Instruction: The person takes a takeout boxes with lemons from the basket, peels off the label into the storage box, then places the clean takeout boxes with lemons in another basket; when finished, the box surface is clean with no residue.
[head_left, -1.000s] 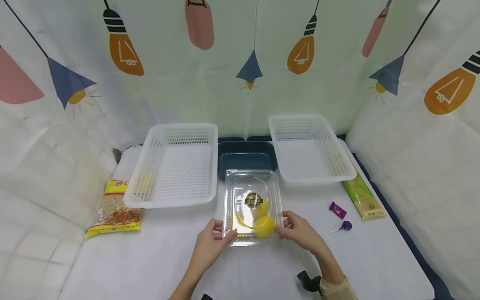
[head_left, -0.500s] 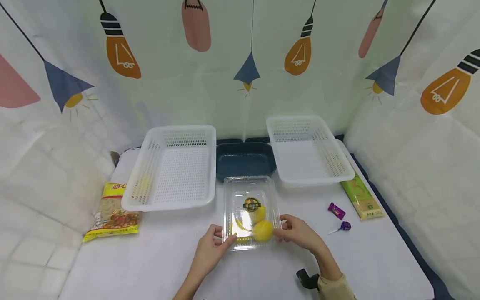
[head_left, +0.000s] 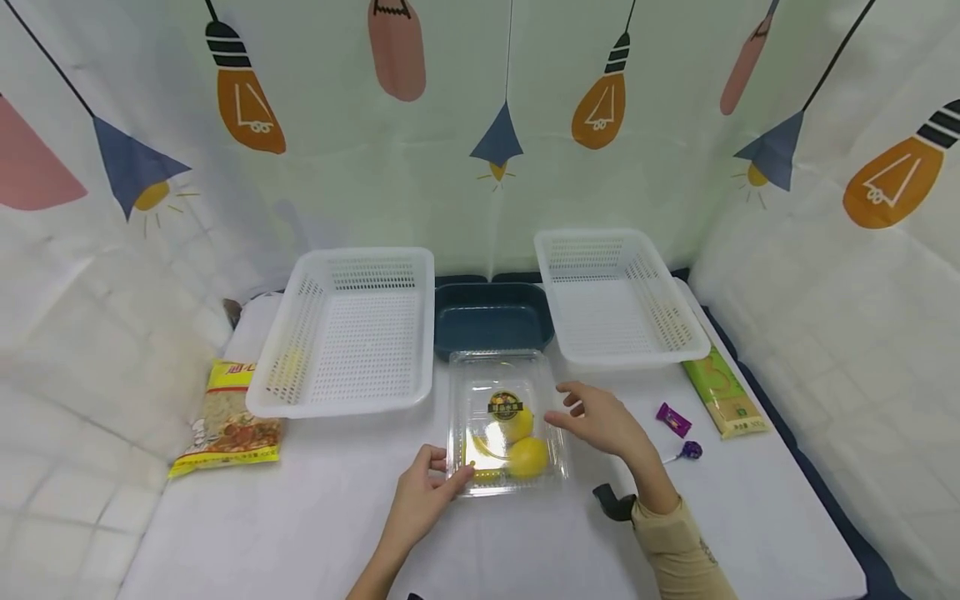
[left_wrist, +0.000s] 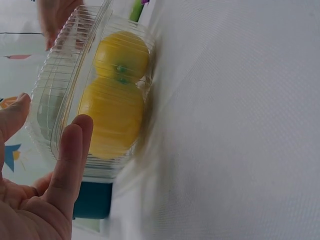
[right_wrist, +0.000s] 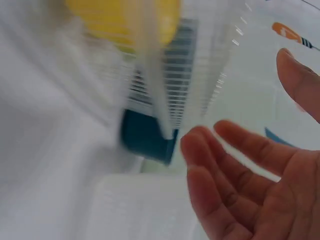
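A clear plastic clamshell box (head_left: pixel 483 367) lies shut on the white tablecloth, a round dark label (head_left: pixel 506 405) on its lid. Through its walls show two yellow, lemon-like fruits (left_wrist: pixel 111 117). My left hand (head_left: pixel 418 504) holds the box's near left side, thumb over the lid and fingers at the side wall. Beyond the right edge, my right hand (head_left: pixel 602 421) hovers with fingers loosely bent and thumb apart, holding nothing. In the right wrist view its fingertips (right_wrist: pixel 200 145) are near the blurred box rim.
Behind the box stands a dark blue dish (head_left: pixel 491 343). White baskets flank it, one left (head_left: pixel 341 404) and one right (head_left: pixel 630 361). A yellow food bag (head_left: pixel 232 417) lies far left. Rightward are a green packet (head_left: pixel 723 392), a purple-wrapped candy (head_left: pixel 674 420) and a lollipop (head_left: pixel 691 450).
Both hands gripped the box before; my right hand has now let go and moved up and right. The box shifted slightly toward me earlier. My left hand stays at its side.
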